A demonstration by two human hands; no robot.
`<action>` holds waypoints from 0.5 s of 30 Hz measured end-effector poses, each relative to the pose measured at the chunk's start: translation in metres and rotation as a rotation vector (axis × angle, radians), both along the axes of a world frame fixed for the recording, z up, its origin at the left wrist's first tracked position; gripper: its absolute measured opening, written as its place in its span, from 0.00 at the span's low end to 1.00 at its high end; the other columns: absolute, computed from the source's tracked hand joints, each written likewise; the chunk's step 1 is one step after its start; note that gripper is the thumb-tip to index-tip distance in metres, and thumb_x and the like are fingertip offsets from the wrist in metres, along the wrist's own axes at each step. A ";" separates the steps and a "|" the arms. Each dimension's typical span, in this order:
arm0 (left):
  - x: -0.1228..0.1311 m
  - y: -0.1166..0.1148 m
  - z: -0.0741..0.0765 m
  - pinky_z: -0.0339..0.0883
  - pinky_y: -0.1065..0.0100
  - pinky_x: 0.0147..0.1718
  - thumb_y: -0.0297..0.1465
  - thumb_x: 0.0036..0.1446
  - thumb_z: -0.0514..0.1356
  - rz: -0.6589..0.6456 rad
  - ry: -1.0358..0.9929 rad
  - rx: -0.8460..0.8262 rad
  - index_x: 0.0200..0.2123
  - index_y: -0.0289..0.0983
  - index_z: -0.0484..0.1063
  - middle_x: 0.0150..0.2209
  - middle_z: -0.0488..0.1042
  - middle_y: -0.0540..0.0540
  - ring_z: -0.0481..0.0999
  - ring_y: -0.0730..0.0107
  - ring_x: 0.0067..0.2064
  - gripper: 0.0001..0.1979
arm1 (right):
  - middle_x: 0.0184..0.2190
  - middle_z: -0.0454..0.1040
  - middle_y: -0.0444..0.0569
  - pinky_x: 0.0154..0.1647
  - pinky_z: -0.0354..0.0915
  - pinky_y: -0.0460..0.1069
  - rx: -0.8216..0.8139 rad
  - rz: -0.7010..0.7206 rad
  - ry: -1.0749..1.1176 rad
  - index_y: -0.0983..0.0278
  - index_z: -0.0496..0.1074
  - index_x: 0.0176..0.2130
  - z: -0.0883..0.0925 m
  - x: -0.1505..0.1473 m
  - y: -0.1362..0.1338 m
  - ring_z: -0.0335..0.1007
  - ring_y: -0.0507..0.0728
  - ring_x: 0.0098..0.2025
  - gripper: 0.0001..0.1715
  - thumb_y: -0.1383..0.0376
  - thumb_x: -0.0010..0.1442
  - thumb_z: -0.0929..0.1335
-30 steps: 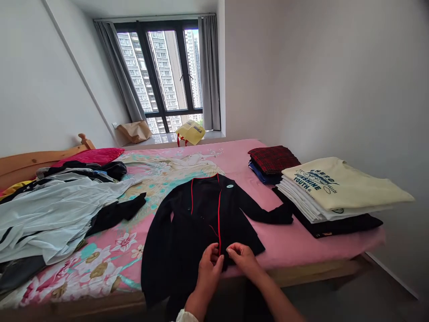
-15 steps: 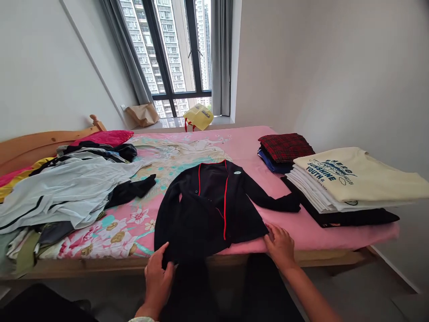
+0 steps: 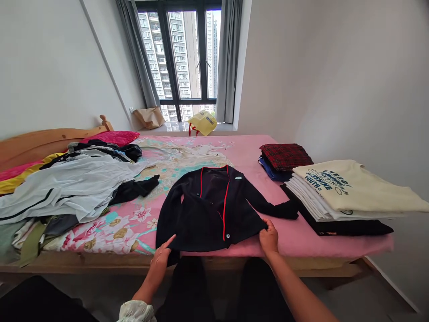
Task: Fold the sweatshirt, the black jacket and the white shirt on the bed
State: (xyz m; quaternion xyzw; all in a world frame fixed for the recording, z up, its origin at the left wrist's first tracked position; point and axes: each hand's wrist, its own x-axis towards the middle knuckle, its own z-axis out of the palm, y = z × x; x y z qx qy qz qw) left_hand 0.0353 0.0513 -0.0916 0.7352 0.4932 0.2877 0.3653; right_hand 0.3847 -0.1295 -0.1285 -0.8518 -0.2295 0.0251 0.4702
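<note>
A black cardigan (image 3: 197, 214) with red trim along its front edges lies spread on the bed, its hem toward me. A small pale patch shows on its chest and a button near the bottom of the red edge. My right hand (image 3: 269, 239) pinches the hem's right corner between thumb and fingers. At the left lower corner my left hand (image 3: 160, 259) is closed on the hem, one finger lying along the top of the fabric; its thumb is hidden. The sleeve on the right stretches out toward the folded stack, while the left one lies along the body.
A loose heap of clothes (image 3: 70, 183) covers the bed's left side. Folded clothes stand on the right, with a cream shirt (image 3: 365, 188) on top and a red plaid garment (image 3: 286, 156) behind. A yellow bag (image 3: 203, 123) and a brown paper bag (image 3: 149, 117) sit by the window.
My right hand has gone from loosely touching the hem corner to pinching it. My left hand has closed in on the left hem. The view has tilted slightly up.
</note>
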 end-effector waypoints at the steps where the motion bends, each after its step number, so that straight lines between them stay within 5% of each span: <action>1: 0.001 0.001 0.000 0.65 0.57 0.51 0.32 0.50 0.49 0.005 -0.044 -0.042 0.46 0.35 0.74 0.43 0.78 0.45 0.74 0.58 0.47 0.22 | 0.37 0.75 0.53 0.34 0.61 0.49 0.024 0.017 -0.002 0.67 0.69 0.47 0.001 -0.003 0.002 0.69 0.58 0.35 0.25 0.60 0.53 0.58; 7: -0.001 -0.008 0.002 0.59 0.54 0.57 0.39 0.47 0.55 -0.018 -0.316 -0.182 0.43 0.33 0.75 0.45 0.77 0.43 0.70 0.55 0.53 0.23 | 0.38 0.73 0.55 0.38 0.61 0.52 -0.034 0.071 -0.110 0.67 0.66 0.50 -0.007 -0.016 0.004 0.67 0.63 0.39 0.29 0.56 0.52 0.60; 15: 0.002 -0.013 0.005 0.64 0.56 0.52 0.44 0.44 0.58 0.047 -0.348 -0.267 0.41 0.34 0.75 0.41 0.78 0.42 0.72 0.54 0.50 0.24 | 0.41 0.74 0.56 0.40 0.62 0.53 0.068 0.048 -0.002 0.66 0.67 0.48 -0.011 -0.012 -0.001 0.69 0.63 0.41 0.28 0.55 0.52 0.58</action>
